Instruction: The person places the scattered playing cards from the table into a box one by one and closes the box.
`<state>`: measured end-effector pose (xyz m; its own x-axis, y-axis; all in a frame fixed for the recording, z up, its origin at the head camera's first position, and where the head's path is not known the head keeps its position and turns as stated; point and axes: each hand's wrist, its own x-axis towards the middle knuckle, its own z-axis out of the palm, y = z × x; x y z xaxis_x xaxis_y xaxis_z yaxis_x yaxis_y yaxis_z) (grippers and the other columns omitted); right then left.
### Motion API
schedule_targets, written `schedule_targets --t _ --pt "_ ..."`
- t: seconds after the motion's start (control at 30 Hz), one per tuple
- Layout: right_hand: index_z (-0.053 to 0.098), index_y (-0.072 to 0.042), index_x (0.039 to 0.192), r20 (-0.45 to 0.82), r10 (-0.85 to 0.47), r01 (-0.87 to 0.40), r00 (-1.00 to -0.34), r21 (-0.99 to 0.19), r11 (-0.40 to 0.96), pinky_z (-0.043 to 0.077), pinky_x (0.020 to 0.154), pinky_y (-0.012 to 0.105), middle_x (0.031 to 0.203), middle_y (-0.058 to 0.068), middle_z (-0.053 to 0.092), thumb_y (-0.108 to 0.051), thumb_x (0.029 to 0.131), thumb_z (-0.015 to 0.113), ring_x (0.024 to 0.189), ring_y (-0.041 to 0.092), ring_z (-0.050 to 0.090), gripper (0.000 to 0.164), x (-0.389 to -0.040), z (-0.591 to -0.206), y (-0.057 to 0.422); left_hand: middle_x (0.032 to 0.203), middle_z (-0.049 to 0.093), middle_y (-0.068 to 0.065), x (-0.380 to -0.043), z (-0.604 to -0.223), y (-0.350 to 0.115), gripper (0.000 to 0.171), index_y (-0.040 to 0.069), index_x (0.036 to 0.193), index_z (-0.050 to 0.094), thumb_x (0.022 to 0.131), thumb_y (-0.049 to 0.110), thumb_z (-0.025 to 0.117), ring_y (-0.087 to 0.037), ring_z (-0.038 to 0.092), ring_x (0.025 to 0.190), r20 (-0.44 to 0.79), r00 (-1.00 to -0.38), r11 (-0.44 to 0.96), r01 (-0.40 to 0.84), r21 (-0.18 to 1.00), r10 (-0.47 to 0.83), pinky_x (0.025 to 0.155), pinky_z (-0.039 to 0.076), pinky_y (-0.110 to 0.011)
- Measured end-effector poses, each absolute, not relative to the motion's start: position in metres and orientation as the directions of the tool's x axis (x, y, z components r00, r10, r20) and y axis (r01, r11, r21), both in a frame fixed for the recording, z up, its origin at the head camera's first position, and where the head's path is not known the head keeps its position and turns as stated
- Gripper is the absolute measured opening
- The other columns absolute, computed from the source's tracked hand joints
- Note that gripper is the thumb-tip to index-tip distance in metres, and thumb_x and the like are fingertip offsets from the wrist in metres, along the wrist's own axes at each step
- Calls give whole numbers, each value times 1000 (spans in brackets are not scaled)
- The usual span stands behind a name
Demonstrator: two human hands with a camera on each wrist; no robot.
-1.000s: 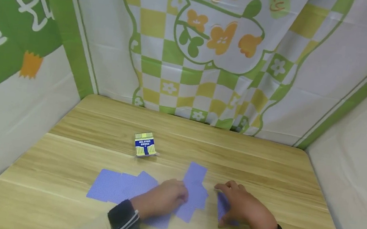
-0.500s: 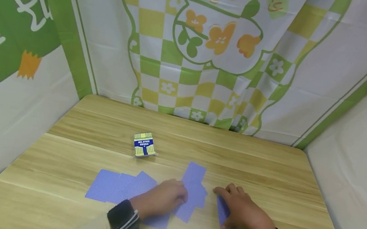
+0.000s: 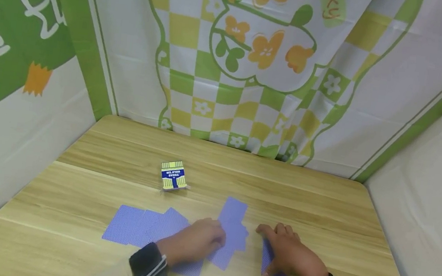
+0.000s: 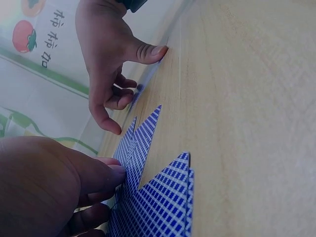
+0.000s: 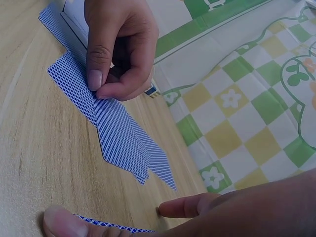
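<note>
In the head view the left hand (image 3: 197, 241) is low over the overlapping blue-backed playing cards (image 3: 232, 236), face down in the middle of the table. Its thumb and index finger pinch at a card, as the right wrist view shows; the exact edge they hold is hidden. To the right, the right hand (image 3: 291, 255) arches over a separate blue-backed playing card (image 3: 266, 257), gripping it with the thumb at its near edge and the other fingers toward the far side. The left wrist view shows that card nearly edge-on beneath the right hand (image 4: 111, 64).
More face-down playing cards (image 3: 125, 225) fan out left of the left hand. Behind them lies a yellow and blue card box (image 3: 173, 176). The wooden table (image 3: 322, 192) is enclosed by printed cloth walls, with a checkered cloth (image 3: 195, 79) at the back.
The right hand has shifted slightly, its thumb moving a little along the card's near edge. The left hand and the other cards stay nearly where they were.
</note>
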<state>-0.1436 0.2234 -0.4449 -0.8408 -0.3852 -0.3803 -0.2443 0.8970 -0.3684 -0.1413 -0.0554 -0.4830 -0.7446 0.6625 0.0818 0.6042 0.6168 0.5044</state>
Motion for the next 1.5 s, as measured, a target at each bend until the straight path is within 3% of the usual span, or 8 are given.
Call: schedule_targets --t 0.2,0.47,0.67,1.0,1.13,1.27,1.4,1.5 --pt "47 -26 143 -382 -352 -213 -854 -360 908 41 93 50 111 6 48 -32 53 99 103 26 40 104 -143 -447 222 91 60 12 -142 -484 -55 10 20 93 72 93 12 66 -5 54 87 93 -744 613 609 504 662 82 48 -23" --pt "50 -20 138 -344 -359 -206 -868 -407 890 40 98 57 115 9 50 -31 55 100 108 31 46 97 -141 -446 221 91 61 12 -143 -485 -56 10 20 94 73 92 12 67 -5 54 86 97 -737 605 615 505 668 81 48 -23" --pt "52 -19 132 -297 -384 -250 -874 -401 881 43 89 53 108 6 47 -32 55 100 98 28 44 92 -141 -448 221 90 60 11 -142 -484 -56 9 19 93 72 92 11 66 -5 53 85 109 -737 605 622 498 667 81 48 -23" --pt "53 -18 127 -275 -319 -196 -907 -395 898 45 94 56 122 14 52 -33 56 100 112 35 48 86 -146 -445 215 90 60 12 -140 -480 -57 9 18 92 72 93 12 65 -6 54 87 106 -744 603 609 515 660 83 49 -24" --pt "57 -14 119 -288 -303 -171 -909 -403 899 49 86 46 109 7 63 -31 62 97 100 26 53 72 -150 -448 213 89 61 12 -140 -478 -58 9 18 92 72 94 13 65 -6 54 87 123 -743 606 619 500 658 84 48 -26" --pt "62 -15 107 -247 -313 -193 -917 -413 890 49 76 38 96 -2 64 -25 74 91 85 15 54 45 -151 -448 207 88 61 13 -139 -476 -58 9 19 92 72 94 15 65 -5 52 85 126 -746 610 619 495 654 84 47 -26" --pt "63 -16 105 -167 -373 -273 -913 -428 861 50 76 38 97 -3 64 -11 87 79 85 11 56 24 -151 -440 194 88 62 14 -140 -475 -59 8 19 92 72 94 15 65 -5 52 84 129 -746 609 620 494 654 83 46 -27" --pt "63 -12 110 -130 -421 -313 -897 -486 816 50 80 39 105 2 65 0 92 67 91 14 58 22 -151 -431 183 89 64 12 -140 -476 -59 6 19 94 72 95 18 66 -6 53 84 142 -746 607 623 494 651 82 47 -28"
